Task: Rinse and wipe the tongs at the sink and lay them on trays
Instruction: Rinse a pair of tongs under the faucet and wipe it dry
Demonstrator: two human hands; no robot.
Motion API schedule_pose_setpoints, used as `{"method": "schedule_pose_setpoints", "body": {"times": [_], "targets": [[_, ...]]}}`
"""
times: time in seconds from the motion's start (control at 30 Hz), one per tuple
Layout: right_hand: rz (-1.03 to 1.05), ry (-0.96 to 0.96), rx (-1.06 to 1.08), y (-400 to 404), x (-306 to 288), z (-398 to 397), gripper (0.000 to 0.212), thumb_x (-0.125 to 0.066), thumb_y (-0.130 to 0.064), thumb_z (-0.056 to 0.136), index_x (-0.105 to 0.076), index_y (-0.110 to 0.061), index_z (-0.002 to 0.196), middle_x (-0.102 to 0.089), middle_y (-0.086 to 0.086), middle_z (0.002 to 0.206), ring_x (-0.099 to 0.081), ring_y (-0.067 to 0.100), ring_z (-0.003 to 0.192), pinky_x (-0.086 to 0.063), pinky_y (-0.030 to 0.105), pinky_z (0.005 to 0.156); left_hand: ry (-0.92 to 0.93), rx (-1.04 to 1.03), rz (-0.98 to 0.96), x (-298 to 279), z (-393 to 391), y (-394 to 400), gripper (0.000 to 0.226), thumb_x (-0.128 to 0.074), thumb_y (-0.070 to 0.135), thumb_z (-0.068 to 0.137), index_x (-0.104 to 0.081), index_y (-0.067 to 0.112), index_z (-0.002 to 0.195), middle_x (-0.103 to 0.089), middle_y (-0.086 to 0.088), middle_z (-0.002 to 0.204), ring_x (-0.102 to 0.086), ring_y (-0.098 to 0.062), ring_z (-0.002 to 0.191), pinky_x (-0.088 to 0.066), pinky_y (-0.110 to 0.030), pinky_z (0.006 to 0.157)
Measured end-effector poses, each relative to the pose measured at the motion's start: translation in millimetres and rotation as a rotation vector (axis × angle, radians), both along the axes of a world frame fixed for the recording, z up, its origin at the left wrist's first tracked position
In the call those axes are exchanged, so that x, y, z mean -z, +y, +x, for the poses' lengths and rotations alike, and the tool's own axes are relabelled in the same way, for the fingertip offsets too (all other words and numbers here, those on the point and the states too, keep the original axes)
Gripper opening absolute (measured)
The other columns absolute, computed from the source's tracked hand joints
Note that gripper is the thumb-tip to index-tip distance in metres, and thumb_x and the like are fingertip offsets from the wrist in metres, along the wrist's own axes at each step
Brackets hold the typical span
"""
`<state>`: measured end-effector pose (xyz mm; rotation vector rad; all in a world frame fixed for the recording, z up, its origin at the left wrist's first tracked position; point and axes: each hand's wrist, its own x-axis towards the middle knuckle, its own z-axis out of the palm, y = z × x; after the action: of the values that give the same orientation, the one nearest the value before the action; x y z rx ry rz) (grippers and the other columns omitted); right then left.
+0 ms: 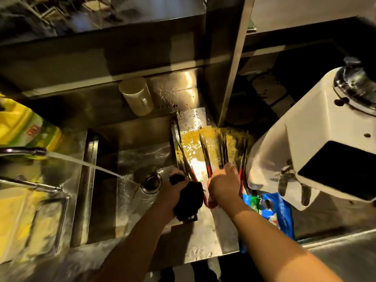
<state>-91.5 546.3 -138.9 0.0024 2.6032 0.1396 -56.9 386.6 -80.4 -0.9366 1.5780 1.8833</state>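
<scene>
Head view, looking down at a steel sink (130, 139) set in a wet tabletop (205, 237). Left hand (173, 190), centre of frame, is curled around a dark cloth (189, 200) bunched at the sink's right rim. Right hand (222, 183), just right of the left, grips a pair of red-and-black tongs (207, 159) near the handle end; tips point toward the top of the frame, over a yellowish tray (193, 143) lying on the tabletop right of the basin. More tongs (243, 159) lie on the tray beside the held pair; the exact count is unclear because of blur. At left of frame a faucet (24, 151) runs, its stream (87, 164) landing near the drain (151, 181). Yellow bottle (26, 129) at the left edge. Translucent cup (138, 96) stands behind the sink, upper centre. White appliance (315, 139) at right; blue packet (272, 210) below it.
</scene>
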Motion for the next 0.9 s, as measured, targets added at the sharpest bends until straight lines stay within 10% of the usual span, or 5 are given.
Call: {"method": "schedule_pose_setpoints", "body": {"times": [0.27,0.5,0.63,0.8,0.9], "targets": [[-0.016,0.044,0.037,-7,0,-1,0.037,-0.059,-0.03,0.083,-0.063,-0.02,0.119,-0.052,0.012,0.136,-0.042,0.032,0.129,-0.036,0.039,0.102,0.012,-0.075,0.068,0,9,-8,0.038,-0.058,0.009,0.095,-0.054,0.0,0.132,-0.062,-0.017,0.095,-0.064,-0.027,0.072,-0.049,-0.034,0.059],[-0.294,0.355,0.166,-9,-25,5,0.023,-0.048,-0.008,0.091,-0.051,-0.008,0.114,-0.069,0.013,0.103,-0.066,0.033,0.094,-0.047,0.036,0.071,0.026,-0.042,0.117,5,17,-26,0.022,-0.052,0.012,0.098,-0.054,-0.002,0.115,-0.062,-0.004,0.057,-0.062,-0.017,0.042,-0.048,-0.025,0.041],[-0.416,0.434,0.212,-12,-42,8,0.047,-0.042,-0.001,0.091,-0.033,0.0,0.137,-0.071,0.015,0.092,-0.067,0.034,0.082,-0.041,0.036,0.062,0.047,-0.077,0.103,4,18,-40,0.023,-0.059,0.012,0.095,-0.062,0.004,0.117,-0.071,-0.016,0.098,-0.072,-0.03,0.083,-0.057,-0.034,0.065],[-0.744,0.378,0.444,-35,-76,7,0.054,-0.055,-0.056,0.089,-0.037,-0.016,0.121,-0.066,0.012,0.101,-0.065,0.035,0.094,-0.045,0.037,0.077,0.086,-0.115,0.123,-6,21,-67,0.011,-0.067,0.014,0.091,-0.068,0.008,0.1,-0.076,-0.014,0.086,-0.075,-0.03,0.075,-0.057,-0.034,0.059],[-0.736,0.206,0.417,-57,-85,2,0.078,-0.079,-0.047,0.073,-0.037,-0.008,0.126,-0.063,0.014,0.114,-0.063,0.035,0.104,-0.044,0.032,0.075,0.118,-0.16,0.166,-14,27,-94,0.009,-0.063,0.012,0.093,-0.068,0.005,0.094,-0.076,-0.012,0.074,-0.075,-0.024,0.061,-0.055,-0.028,0.048]]}}
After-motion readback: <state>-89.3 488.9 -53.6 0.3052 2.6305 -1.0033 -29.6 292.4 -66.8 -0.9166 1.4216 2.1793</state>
